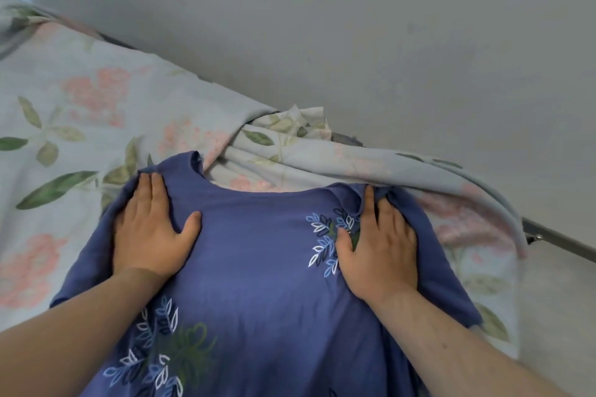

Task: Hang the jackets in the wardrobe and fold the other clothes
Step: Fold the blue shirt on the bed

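Left hand (151, 229): flat, fingers straight, pressing one shoulder of the blue shirt (264, 267).
Right hand (379, 251): flat too, pressing the other shoulder; fingertips under a fold.
Where the blue shirt is: spread on the bed (80, 90), neck toward the far edge.
Far edge: flowery sheet (290, 151) bunches up there, by the wall (354, 26).

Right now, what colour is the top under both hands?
The top is blue-purple with leaf prints, clearest in head view.
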`<move>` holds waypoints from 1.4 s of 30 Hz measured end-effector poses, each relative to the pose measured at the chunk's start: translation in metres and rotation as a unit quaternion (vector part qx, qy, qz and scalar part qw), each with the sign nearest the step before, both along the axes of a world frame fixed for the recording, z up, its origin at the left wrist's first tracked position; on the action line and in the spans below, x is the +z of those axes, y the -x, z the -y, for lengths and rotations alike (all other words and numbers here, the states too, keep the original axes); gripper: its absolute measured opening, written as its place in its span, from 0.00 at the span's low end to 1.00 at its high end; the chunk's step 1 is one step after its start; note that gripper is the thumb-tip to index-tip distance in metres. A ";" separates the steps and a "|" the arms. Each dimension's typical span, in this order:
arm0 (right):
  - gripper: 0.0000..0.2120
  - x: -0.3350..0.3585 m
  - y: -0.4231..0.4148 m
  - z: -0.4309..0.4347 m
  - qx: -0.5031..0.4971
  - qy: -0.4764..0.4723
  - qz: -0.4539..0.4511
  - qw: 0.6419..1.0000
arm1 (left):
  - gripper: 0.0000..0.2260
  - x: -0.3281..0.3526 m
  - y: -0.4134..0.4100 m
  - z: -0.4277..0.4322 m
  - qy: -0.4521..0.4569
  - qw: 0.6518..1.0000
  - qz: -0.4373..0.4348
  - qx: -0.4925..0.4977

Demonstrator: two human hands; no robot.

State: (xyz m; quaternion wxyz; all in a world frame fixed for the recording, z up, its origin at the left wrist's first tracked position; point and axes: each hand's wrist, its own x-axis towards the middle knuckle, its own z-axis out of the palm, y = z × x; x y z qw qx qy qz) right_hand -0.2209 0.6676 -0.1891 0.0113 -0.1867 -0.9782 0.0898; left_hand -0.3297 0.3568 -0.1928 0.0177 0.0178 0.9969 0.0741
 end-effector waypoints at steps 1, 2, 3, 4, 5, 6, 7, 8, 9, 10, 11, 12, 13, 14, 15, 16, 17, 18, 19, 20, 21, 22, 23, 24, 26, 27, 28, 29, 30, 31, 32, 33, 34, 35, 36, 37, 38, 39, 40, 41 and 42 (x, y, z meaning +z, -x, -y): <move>0.40 0.001 0.000 0.000 0.002 0.009 0.003 1.000 | 0.46 0.000 0.000 0.000 0.002 1.000 -0.001 0.002; 0.40 0.002 0.000 0.000 0.009 0.027 -0.003 1.000 | 0.46 0.000 0.000 0.000 0.003 1.000 -0.001 0.003; 0.39 0.007 -0.001 0.000 0.016 0.067 -0.020 0.997 | 0.46 0.002 -0.001 0.000 0.005 1.000 0.000 0.005; 0.38 0.017 -0.005 -0.001 0.012 0.132 -0.048 0.990 | 0.46 0.004 0.000 0.000 0.002 1.000 -0.002 0.003; 0.35 0.028 -0.013 -0.004 -0.001 0.214 -0.087 0.973 | 0.46 0.005 0.000 0.000 -0.002 1.000 -0.004 -0.002; 0.29 0.037 -0.024 -0.008 -0.015 0.262 -0.152 0.953 | 0.46 0.006 0.000 -0.001 -0.006 1.000 -0.007 -0.008; 0.23 0.043 -0.040 -0.012 -0.029 0.253 -0.218 0.942 | 0.46 0.009 0.000 -0.002 -0.010 1.000 -0.007 -0.011; 0.19 0.046 -0.060 -0.017 -0.065 0.212 -0.262 0.939 | 0.45 0.014 -0.002 -0.002 -0.025 1.000 -0.004 -0.007; 0.17 0.047 -0.082 -0.022 -0.119 0.187 -0.280 0.934 | 0.41 0.019 -0.005 -0.002 -0.056 0.998 -0.011 0.001; 0.17 0.048 -0.101 -0.027 -0.191 0.189 -0.253 0.929 | 0.37 0.026 -0.010 -0.004 -0.095 0.995 -0.038 0.005; 0.18 0.047 -0.117 -0.033 -0.266 0.218 -0.182 0.921 | 0.33 0.034 -0.017 -0.010 -0.129 0.989 -0.077 -0.007; 0.19 0.044 -0.129 -0.038 -0.329 0.258 -0.102 0.903 | 0.31 0.042 -0.029 -0.022 -0.158 0.981 -0.109 -0.039; 0.20 0.043 -0.135 -0.041 -0.371 0.293 -0.050 0.880 | 0.31 0.048 -0.044 -0.040 -0.188 0.970 -0.126 -0.093; 0.20 0.044 -0.138 -0.044 -0.391 0.313 -0.030 0.865 | 0.30 0.053 -0.063 -0.064 -0.223 0.953 -0.121 -0.163; 0.19 0.048 -0.138 -0.044 -0.397 0.314 -0.025 0.862 | 0.30 0.057 -0.082 -0.092 -0.253 0.933 -0.096 -0.236; 0.17 0.051 -0.138 -0.042 -0.387 0.304 -0.019 0.870 | 0.30 0.060 -0.101 -0.121 -0.269 0.913 -0.063 -0.301; 0.12 0.052 -0.138 -0.040 -0.366 0.296 -0.012 0.882 | 0.30 0.061 -0.118 -0.150 -0.270 0.895 -0.032 -0.353; 0.09 0.053 -0.138 -0.036 -0.341 0.299 -0.005 0.891 | 0.31 0.059 -0.130 -0.176 -0.259 0.884 -0.006 -0.389; 0.07 0.052 -0.137 -0.032 -0.320 0.311 0.001 0.895 | 0.33 0.055 -0.138 -0.196 -0.244 0.879 0.015 -0.409; 0.05 0.053 -0.136 -0.031 -0.322 0.341 -0.015 0.883 | 0.36 0.050 -0.141 -0.212 -0.219 0.881 0.033 -0.419; 0.04 0.055 -0.133 -0.038 -0.346 0.391 -0.050 0.851 | 0.41 0.045 -0.141 -0.222 -0.181 0.886 0.050 -0.423; 0.06 0.055 -0.127 -0.051 -0.388 0.458 -0.107 0.793 | 0.46 0.039 -0.139 -0.229 -0.142 0.892 0.065 -0.425; 0.07 0.055 -0.119 -0.069 -0.431 0.530 -0.163 0.712 | 0.50 0.034 -0.136 -0.233 -0.105 0.894 0.076 -0.430; 0.09 0.057 -0.111 -0.086 -0.460 0.588 -0.214 0.630 | 0.53 0.028 -0.132 -0.235 -0.072 0.893 0.080 -0.437; 0.09 0.059 -0.099 -0.114 -0.490 0.624 -0.269 0.546 | 0.55 0.018 -0.127 -0.235 -0.038 0.887 0.068 -0.454; 0.05 0.057 -0.098 -0.120 -0.495 0.619 -0.262 0.551 | 0.54 0.013 -0.126 -0.232 -0.038 0.887 0.056 -0.456; 0.06 0.054 -0.099 -0.120 -0.484 0.615 -0.239 0.575 | 0.51 0.009 -0.126 -0.230 -0.041 0.889 0.043 -0.454; 0.13 0.047 -0.102 -0.118 -0.462 0.612 -0.203 0.609 | 0.48 0.005 -0.126 -0.228 -0.044 0.891 0.032 -0.450; 0.18 0.040 -0.108 -0.114 -0.434 0.614 -0.167 0.638 | 0.46 0.002 -0.128 -0.227 -0.041 0.893 0.024 -0.448; 0.22 0.035 -0.113 -0.108 -0.403 0.622 -0.143 0.655 | 0.45 0.001 -0.129 -0.227 -0.040 0.895 0.019 -0.443; 0.21 0.033 -0.118 -0.102 -0.373 0.638 -0.139 0.659 | 0.44 0.000 -0.129 -0.228 -0.045 0.897 0.018 -0.439; 0.18 0.032 -0.123 -0.096 -0.343 0.648 -0.146 0.664 | 0.44 0.000 -0.128 -0.229 -0.053 0.898 0.021 -0.436; 0.13 0.030 -0.126 -0.091 -0.318 0.643 -0.157 0.679 | 0.45 0.001 -0.128 -0.231 -0.053 0.898 0.028 -0.435; 0.13 0.029 -0.128 -0.088 -0.296 0.624 -0.168 0.703 | 0.46 0.002 -0.128 -0.232 -0.046 0.899 0.036 -0.434; 0.17 0.028 -0.130 -0.084 -0.273 0.608 -0.171 0.726 | 0.47 0.002 -0.130 -0.232 -0.037 0.900 0.046 -0.433; 0.22 0.028 -0.131 -0.082 -0.252 0.599 -0.170 0.741 | 0.47 0.004 -0.130 -0.231 -0.029 0.900 0.058 -0.431; 0.26 0.029 -0.131 -0.079 -0.233 0.591 -0.165 0.754 | 0.47 0.008 -0.131 -0.233 -0.029 0.901 0.065 -0.428; 0.29 0.029 -0.132 -0.077 -0.221 0.583 -0.166 0.764 | 0.45 0.011 -0.130 -0.235 -0.032 0.904 0.059 -0.422; 0.30 0.030 -0.132 -0.076 -0.218 0.577 -0.175 0.768 | 0.42 0.015 -0.126 -0.240 -0.040 0.907 0.041 -0.416; 0.31 0.029 -0.132 -0.076 -0.219 0.570 -0.185 0.770 | 0.39 0.018 -0.122 -0.244 -0.054 0.911 0.019 -0.407; 0.31 0.029 -0.132 -0.075 -0.218 0.564 -0.196 0.772 | 0.36 0.021 -0.117 -0.250 -0.078 0.914 -0.005 -0.398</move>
